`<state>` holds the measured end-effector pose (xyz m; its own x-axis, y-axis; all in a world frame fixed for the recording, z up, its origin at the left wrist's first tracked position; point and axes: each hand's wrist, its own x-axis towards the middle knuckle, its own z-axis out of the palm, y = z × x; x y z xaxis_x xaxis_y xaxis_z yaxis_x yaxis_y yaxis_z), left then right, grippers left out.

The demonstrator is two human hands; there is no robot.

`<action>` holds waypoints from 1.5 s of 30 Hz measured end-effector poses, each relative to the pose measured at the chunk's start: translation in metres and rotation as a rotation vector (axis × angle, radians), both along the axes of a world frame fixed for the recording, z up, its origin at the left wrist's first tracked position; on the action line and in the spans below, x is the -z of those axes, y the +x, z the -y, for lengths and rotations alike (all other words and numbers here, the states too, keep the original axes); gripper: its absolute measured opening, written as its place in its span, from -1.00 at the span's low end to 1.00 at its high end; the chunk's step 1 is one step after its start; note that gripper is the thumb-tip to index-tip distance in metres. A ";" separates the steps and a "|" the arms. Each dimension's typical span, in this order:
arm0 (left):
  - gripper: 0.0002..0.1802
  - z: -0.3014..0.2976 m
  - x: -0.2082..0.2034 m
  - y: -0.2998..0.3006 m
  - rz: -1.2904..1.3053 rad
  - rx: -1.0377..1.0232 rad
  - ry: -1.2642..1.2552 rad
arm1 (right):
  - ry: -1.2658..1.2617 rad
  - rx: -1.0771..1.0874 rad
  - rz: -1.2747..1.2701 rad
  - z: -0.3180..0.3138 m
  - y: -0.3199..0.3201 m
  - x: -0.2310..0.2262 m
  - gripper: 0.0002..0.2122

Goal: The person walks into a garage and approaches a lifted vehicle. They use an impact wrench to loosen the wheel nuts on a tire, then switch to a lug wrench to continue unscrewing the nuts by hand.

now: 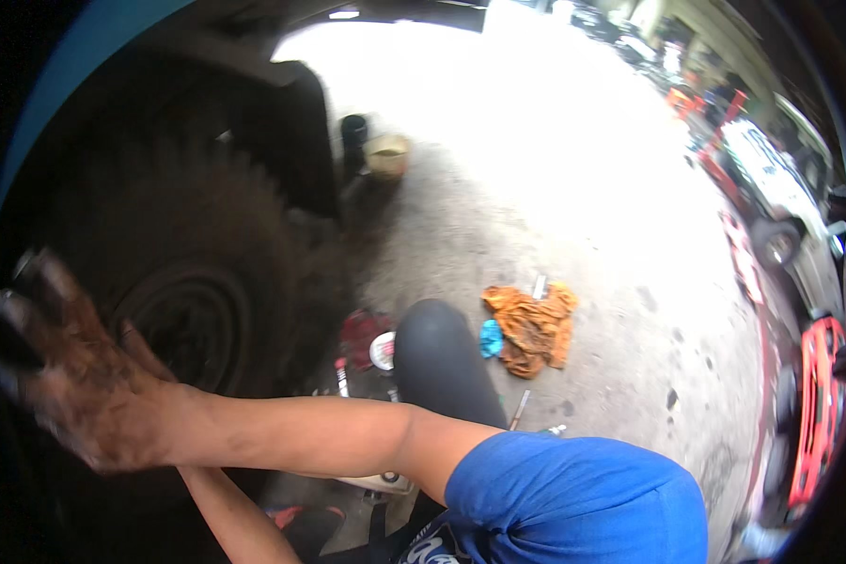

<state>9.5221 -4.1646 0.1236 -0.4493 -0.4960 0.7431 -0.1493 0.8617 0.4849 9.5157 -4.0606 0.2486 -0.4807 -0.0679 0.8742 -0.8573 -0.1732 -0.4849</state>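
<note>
Reaching across to the far left, my right hand (94,390) is dark with grime, its fingers apart and blurred at the tips. No held thing shows in it. It is in front of a large treaded tire (193,193) with a dark wheel rim (188,315); whether it touches anything there is too dark to tell. My left forearm (230,512) passes beneath the right wrist, and the left hand is hidden behind the right one. One finger (143,350) shows above the right wrist; I cannot tell which hand it belongs to.
An orange stained rag (531,329) lies on the concrete floor beside a blue crumpled piece (491,338). Near my knee (442,357) are a white round lid (383,350) and a dark red cloth (359,336). A beige bucket (387,157) stands beyond. Vehicles and a red bumper-like part (818,409) line the right.
</note>
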 end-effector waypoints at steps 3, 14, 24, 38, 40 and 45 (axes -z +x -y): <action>-0.48 -0.031 0.038 -0.054 0.228 0.029 -0.322 | 0.265 0.311 0.008 -0.017 -0.087 0.051 -0.63; -0.47 -0.007 0.262 0.099 0.481 -0.001 0.247 | 1.087 0.010 0.760 -0.033 -0.068 0.402 -0.42; -0.30 0.097 0.291 0.219 -0.810 -0.076 1.918 | 1.074 -0.712 0.794 0.178 0.131 0.422 -0.58; -0.51 0.004 -0.056 0.034 -0.442 -0.051 0.163 | -0.060 -0.155 -0.096 -0.012 0.018 0.014 -0.73; -0.58 -0.034 -0.053 -0.013 -0.390 0.135 0.055 | -0.076 0.040 -0.227 -0.032 -0.015 -0.002 -0.67; -0.60 -0.085 0.011 -0.053 0.187 0.484 0.025 | 0.407 0.735 -0.319 -0.065 -0.120 0.093 -0.76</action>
<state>9.4689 -4.0798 0.1127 -0.7557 -0.2150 0.6186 0.1774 0.8421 0.5094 9.3957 -3.9960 0.1559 -0.2640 -0.1729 0.9489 -0.7883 0.6055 -0.1090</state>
